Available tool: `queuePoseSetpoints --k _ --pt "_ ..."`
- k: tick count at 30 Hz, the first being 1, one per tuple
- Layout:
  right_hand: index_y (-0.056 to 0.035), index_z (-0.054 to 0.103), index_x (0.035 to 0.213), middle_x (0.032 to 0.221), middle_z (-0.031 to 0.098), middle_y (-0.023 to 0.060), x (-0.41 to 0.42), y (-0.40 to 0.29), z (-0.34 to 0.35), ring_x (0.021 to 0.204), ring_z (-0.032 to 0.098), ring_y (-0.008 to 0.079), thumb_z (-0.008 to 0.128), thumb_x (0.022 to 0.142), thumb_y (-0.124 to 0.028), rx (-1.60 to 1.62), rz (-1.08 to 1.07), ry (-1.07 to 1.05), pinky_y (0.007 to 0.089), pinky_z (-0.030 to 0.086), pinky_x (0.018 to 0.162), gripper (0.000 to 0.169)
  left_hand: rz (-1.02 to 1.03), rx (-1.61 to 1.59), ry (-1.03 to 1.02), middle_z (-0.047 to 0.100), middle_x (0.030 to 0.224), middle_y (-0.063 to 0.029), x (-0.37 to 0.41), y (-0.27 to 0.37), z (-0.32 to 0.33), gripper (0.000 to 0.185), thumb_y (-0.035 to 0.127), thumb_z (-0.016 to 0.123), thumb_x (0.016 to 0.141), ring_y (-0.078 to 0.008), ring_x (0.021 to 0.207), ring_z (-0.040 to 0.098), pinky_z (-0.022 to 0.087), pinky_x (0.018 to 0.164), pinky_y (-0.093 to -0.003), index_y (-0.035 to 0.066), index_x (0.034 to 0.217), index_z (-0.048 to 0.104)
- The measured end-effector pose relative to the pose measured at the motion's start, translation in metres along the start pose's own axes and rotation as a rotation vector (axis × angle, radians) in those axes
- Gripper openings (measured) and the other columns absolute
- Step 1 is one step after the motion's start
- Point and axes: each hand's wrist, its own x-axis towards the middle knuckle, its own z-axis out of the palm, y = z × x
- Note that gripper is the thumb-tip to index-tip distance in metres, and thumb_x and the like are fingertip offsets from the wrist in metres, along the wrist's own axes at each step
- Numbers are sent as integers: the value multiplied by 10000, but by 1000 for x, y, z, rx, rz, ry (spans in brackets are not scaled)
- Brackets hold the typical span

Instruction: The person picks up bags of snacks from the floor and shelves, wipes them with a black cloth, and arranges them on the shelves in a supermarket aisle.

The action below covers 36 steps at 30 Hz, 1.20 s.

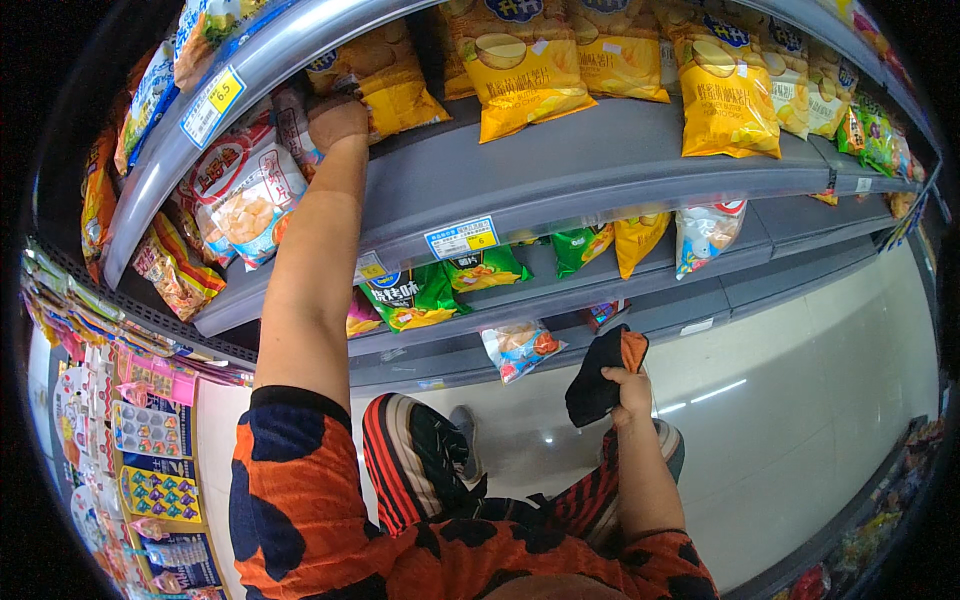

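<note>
My left hand (pixel 339 126) reaches onto the upper shelf at a yellow potato chip bag (pixel 401 82). Its fingers are turned away from view, so whether they grip the bag is hidden. Just left of that wrist stand white-and-red bags of shrimp chips (pixel 259 199). Lower down, in front of my knees, my right hand (pixel 632 391) holds a folded black cloth (pixel 596 382) with an orange part (pixel 634 350) showing at its top.
More yellow chip bags (pixel 532 82) line the upper shelf (pixel 450 161). Green chip bags (pixel 412 296) fill part of the tier below. A small snack bag (pixel 521 349) lies on the lowest shelf. Price tags (pixel 461 238) edge the shelves. Packaged goods (pixel 157 427) hang at left above pale floor tiles (pixel 787 375).
</note>
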Motion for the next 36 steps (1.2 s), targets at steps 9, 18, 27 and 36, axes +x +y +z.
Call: queuePoseSetpoints --k 9,18,27,36 --pt "-28 592 1012 830 643 68 0 1 0 697 635 224 630 652 102 -56 8 4 334 526 630 385 229 107 -67 666 1056 -153 11 -11 22 324 218 439 859 -316 961 649 516 799 -418 72 941 716" --pt "-13 589 1017 824 638 71 2 4 -1 677 639 225 628 667 96 -24 -34 26 332 527 610 368 102 18 -151 597 1190 -177 0 10 8 355 230 452 845 -329 1091 581 463 909 -404 47 1058 668" --pt "23 578 1027 825 631 95 -8 -5 11 692 635 241 640 658 104 -10 -10 47 341 523 618 383 345 -425 691 421 1339 -249 26 6 22 622 362 522 838 -424 1238 381 315 1051 -450 10 1331 383" --pt "7 570 1070 880 632 82 -13 -10 18 740 632 230 627 658 93 -52 21 27 345 521 671 425 541 -201 481 444 1346 -229 44 1 33 527 389 505 872 -411 1201 440 330 1037 -456 88 1304 477"
